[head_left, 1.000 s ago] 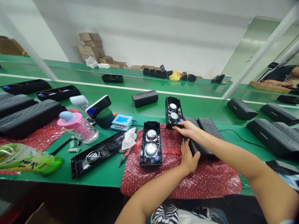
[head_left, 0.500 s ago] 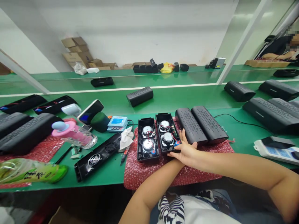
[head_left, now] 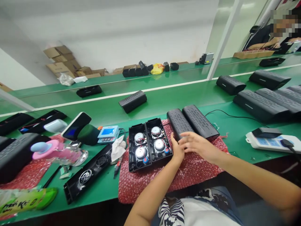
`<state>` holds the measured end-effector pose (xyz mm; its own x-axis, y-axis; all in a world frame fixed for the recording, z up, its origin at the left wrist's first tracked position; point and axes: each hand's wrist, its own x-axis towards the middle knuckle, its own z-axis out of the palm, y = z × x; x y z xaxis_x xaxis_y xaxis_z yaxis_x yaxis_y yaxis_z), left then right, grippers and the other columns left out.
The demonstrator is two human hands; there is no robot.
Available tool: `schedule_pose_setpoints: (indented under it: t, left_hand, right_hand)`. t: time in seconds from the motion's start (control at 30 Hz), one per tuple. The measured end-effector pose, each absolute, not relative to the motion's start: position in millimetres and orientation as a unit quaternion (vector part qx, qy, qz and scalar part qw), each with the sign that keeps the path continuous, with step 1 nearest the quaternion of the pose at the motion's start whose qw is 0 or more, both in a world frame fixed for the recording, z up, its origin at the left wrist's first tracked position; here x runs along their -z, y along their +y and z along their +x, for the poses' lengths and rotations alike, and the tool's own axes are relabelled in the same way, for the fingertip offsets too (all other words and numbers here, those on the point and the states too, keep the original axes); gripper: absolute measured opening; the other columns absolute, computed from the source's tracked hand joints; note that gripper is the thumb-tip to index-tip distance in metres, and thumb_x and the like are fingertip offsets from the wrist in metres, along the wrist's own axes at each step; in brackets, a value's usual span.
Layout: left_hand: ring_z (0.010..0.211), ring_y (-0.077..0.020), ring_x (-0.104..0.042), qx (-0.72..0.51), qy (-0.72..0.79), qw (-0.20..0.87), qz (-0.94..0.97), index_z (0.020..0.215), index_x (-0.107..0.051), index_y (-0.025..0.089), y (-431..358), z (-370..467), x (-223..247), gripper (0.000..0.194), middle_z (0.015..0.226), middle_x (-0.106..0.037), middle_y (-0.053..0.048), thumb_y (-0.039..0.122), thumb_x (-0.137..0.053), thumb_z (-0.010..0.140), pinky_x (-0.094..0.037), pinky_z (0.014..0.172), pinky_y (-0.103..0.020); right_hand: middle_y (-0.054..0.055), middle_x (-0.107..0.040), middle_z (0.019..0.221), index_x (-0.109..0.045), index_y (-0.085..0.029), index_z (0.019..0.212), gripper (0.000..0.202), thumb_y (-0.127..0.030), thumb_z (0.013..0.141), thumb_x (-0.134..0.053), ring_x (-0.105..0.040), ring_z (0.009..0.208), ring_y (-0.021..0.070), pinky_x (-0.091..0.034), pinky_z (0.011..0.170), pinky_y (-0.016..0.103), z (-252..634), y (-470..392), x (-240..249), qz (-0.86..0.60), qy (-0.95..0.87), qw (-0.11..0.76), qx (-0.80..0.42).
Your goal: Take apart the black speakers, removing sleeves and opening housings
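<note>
A green tabletop [head_left: 164, 103] carries a red bubble-wrap mat [head_left: 188, 172] under the hands [head_left: 190, 146]; left of them lie a black panel [head_left: 87, 174] and a blue meter [head_left: 108, 134].

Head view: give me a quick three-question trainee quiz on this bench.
1. True or false: the two open speaker shells lie side by side on the red bubble wrap.
2. Which hand rests against the right edge of the shells? A) left hand B) right hand
3. Fill in: just right of the shells lie two closed black ____, also on the wrap.

Key: 1 true; 2 A; 3 speakers.
</note>
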<state>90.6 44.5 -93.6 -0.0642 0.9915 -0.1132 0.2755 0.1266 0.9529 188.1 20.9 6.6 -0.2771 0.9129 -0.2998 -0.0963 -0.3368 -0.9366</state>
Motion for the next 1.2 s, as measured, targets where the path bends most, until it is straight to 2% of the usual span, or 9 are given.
schedule_pose_setpoints:
  t: [0.1, 0.23, 0.37, 0.5, 0.6, 0.77, 0.93, 1.07, 1.2]
  left_hand:
    - [0.132, -0.0203, -0.053, -0.465, 0.583, 0.506, 0.434, 0.151, -0.011, 0.015, 63, 86, 81, 0.070, 0.149, -0.046, -0.019, 0.035, -0.046, 0.094, -0.047, 0.107, -0.034]
    - [0.123, -0.0223, -0.060, -0.500, 0.560, 0.548, 0.369, 0.146, -0.018, 0.013, 73, 90, 71, 0.086, 0.144, -0.050, -0.021, 0.026, -0.069, 0.078, -0.047, 0.106, -0.036]
    - [0.128, -0.0212, -0.055, -0.547, 0.541, 0.531, 0.357, 0.144, -0.022, 0.015, 61, 93, 73, 0.082, 0.147, -0.045, -0.019, 0.025, -0.069, 0.077, -0.044, 0.109, -0.036]
    - [0.136, -0.0255, -0.047, -0.607, 0.499, 0.464, 0.408, 0.144, -0.021, 0.017, 31, 89, 91, 0.095, 0.150, -0.039, -0.020, 0.042, -0.076, 0.071, -0.038, 0.114, -0.038]
    - [0.137, -0.0297, -0.046, -0.627, 0.456, 0.434, 0.460, 0.144, -0.019, 0.022, 9, 82, 113, 0.104, 0.150, -0.039, -0.021, 0.052, -0.079, 0.065, -0.039, 0.113, -0.041]
    - [0.142, -0.0327, -0.040, -0.576, 0.427, 0.472, 0.513, 0.150, -0.012, 0.022, -7, 68, 135, 0.117, 0.153, -0.036, -0.021, 0.046, -0.084, 0.061, -0.031, 0.118, -0.047]
    - [0.127, -0.0336, -0.055, -0.580, 0.411, 0.558, 0.428, 0.143, -0.037, 0.024, 0, 59, 112, 0.112, 0.137, -0.058, -0.014, 0.044, -0.091, 0.048, -0.041, 0.111, -0.047]
    - [0.105, -0.0321, -0.069, -0.559, 0.321, 0.689, 0.331, 0.121, -0.062, 0.019, 5, 43, 82, 0.085, 0.108, -0.074, -0.011, 0.057, -0.087, 0.049, -0.053, 0.097, -0.044]
    - [0.109, -0.0343, -0.067, -0.552, 0.278, 0.723, 0.308, 0.118, -0.066, 0.017, 9, 25, 51, 0.082, 0.110, -0.074, -0.012, 0.059, -0.085, 0.050, -0.053, 0.097, -0.044]
  right_hand:
    - [0.004, -0.070, 0.094, -0.066, -0.022, 0.095, 0.035, -0.035, 0.064, -0.075, -0.067, 0.086, 0.0182, -0.053, 0.078, 0.031, 226, 23, -5, -0.486, -0.392, 0.499, -0.601]
    - [0.005, -0.070, 0.088, -0.065, -0.022, 0.088, 0.030, -0.040, 0.066, -0.074, -0.066, 0.082, 0.0194, -0.052, 0.077, 0.035, 250, 15, 20, -0.495, -0.335, 0.560, -0.574]
    - [0.005, -0.069, 0.088, -0.064, -0.022, 0.087, 0.032, -0.043, 0.067, -0.075, -0.066, 0.085, 0.0204, -0.053, 0.084, 0.039, 250, 8, 43, -0.508, -0.372, 0.555, -0.544]
    - [0.007, -0.069, 0.094, -0.064, -0.021, 0.093, 0.032, -0.046, 0.075, -0.071, -0.066, 0.094, 0.0227, -0.054, 0.091, 0.041, 244, 5, 61, -0.523, -0.433, 0.568, -0.464]
    - [0.012, -0.068, 0.113, -0.063, -0.020, 0.111, 0.041, -0.047, 0.081, -0.064, -0.066, 0.100, 0.0226, -0.055, 0.092, 0.040, 243, 8, 66, -0.521, -0.459, 0.576, -0.431]
    - [0.013, -0.060, 0.136, -0.057, -0.020, 0.136, 0.052, -0.047, 0.092, -0.053, -0.062, 0.115, 0.0258, -0.046, 0.105, 0.050, 246, 15, 59, -0.518, -0.587, 0.497, -0.374]
    - [0.014, -0.068, 0.121, -0.068, -0.019, 0.123, 0.043, -0.045, 0.091, -0.056, -0.061, 0.114, 0.0291, -0.045, 0.103, 0.051, 245, 5, 40, -0.494, -0.644, 0.505, -0.292]
    - [0.008, -0.067, 0.108, -0.068, -0.027, 0.119, 0.037, -0.040, 0.085, -0.066, -0.063, 0.101, 0.0211, -0.050, 0.095, 0.040, 237, 12, 12, -0.402, -0.600, 0.575, -0.386]
    - [0.007, -0.060, 0.127, -0.050, -0.028, 0.137, 0.072, -0.046, 0.071, -0.072, -0.057, 0.119, 0.0255, -0.047, 0.102, 0.043, 210, 43, -28, -0.271, -0.523, 0.547, -0.595]
